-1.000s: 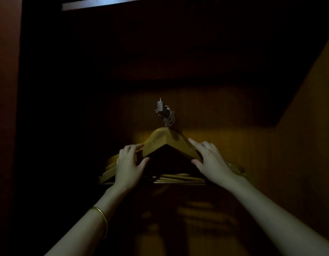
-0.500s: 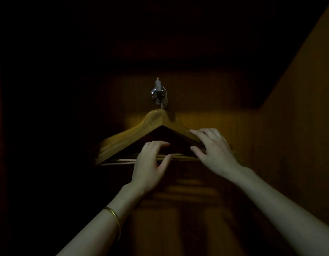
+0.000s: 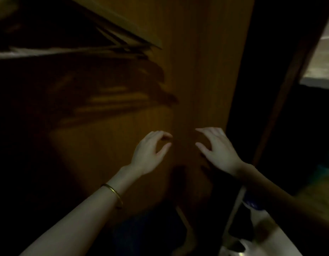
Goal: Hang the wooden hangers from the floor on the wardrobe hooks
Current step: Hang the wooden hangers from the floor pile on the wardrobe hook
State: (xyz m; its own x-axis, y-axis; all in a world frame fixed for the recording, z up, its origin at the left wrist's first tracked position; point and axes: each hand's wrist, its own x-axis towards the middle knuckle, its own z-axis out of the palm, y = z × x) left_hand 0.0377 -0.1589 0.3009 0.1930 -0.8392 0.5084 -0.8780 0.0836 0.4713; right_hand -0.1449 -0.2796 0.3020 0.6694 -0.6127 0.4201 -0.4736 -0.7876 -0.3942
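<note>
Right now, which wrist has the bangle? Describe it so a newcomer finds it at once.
Start at the lit wooden wardrobe panel mid-frame, then go down to the two bare forearms. The bangle is a thin gold band just below the left hand; the right hand has a bare wrist.

My left hand (image 3: pixel 149 154): out in front of the wardrobe panel (image 3: pixel 196 71), holding nothing.
My right hand (image 3: pixel 218 150): just beside the left, near the panel's right edge.
Hangers (image 3: pixel 112 43): up at the top left corner, above both hands.
Bangle (image 3: pixel 113 194): on my left wrist.
</note>
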